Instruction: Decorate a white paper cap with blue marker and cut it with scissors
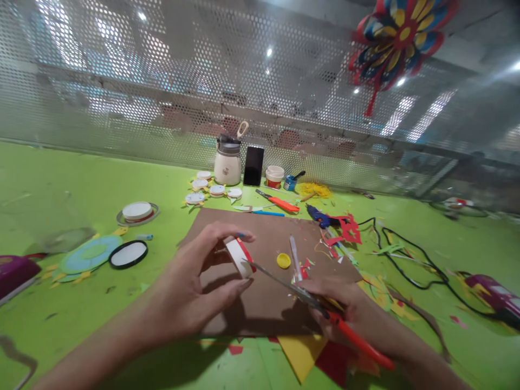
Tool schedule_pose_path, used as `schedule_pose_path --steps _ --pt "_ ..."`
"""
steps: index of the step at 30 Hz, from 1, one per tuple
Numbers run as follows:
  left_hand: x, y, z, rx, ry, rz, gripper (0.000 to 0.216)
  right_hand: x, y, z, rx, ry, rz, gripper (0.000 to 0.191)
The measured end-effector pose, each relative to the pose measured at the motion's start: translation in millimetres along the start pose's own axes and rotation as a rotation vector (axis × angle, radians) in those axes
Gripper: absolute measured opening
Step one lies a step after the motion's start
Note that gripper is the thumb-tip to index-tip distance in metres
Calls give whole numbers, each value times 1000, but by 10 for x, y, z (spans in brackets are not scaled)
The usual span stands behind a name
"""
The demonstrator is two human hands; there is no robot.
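Observation:
Between the thumb and fingers of my left hand (199, 276) is a small white round lid (239, 258) with a red edge, held tilted over a brown board (268, 233). My right hand (345, 303) grips red-handled scissors (361, 341). Their blades are spread, and the tip of one blade touches or nearly touches the lid's lower edge. A yellow bottle cap (283, 260) lies on the board between my hands. Behind them rest an orange utility knife (284, 204) and a blue-handled knife (268, 213).
A blue glue gun (317, 216) with red paper scraps (350, 228) and a black cable (406, 254) lie at the right. White discs (217, 190), a white jug (227, 167), a phone (254, 166) and small pots (275, 176) line the back. A black ring (128, 254) sits left.

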State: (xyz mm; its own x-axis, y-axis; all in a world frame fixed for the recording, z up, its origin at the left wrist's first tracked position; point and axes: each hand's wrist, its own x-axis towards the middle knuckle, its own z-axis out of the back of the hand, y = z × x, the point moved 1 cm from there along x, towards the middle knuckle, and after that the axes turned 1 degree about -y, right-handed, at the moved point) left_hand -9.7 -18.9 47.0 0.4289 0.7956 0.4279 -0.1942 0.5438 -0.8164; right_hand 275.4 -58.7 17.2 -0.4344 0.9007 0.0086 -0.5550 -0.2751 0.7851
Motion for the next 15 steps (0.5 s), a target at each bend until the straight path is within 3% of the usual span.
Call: schedule_pose_path --steps 5,15 --pt "5 5 10 1 4 -10 42 -5 23 1 108 66 -6 44" --pt "6 25 1 78 -16 -47 44 -35 -23 -26 0 62 34 32"
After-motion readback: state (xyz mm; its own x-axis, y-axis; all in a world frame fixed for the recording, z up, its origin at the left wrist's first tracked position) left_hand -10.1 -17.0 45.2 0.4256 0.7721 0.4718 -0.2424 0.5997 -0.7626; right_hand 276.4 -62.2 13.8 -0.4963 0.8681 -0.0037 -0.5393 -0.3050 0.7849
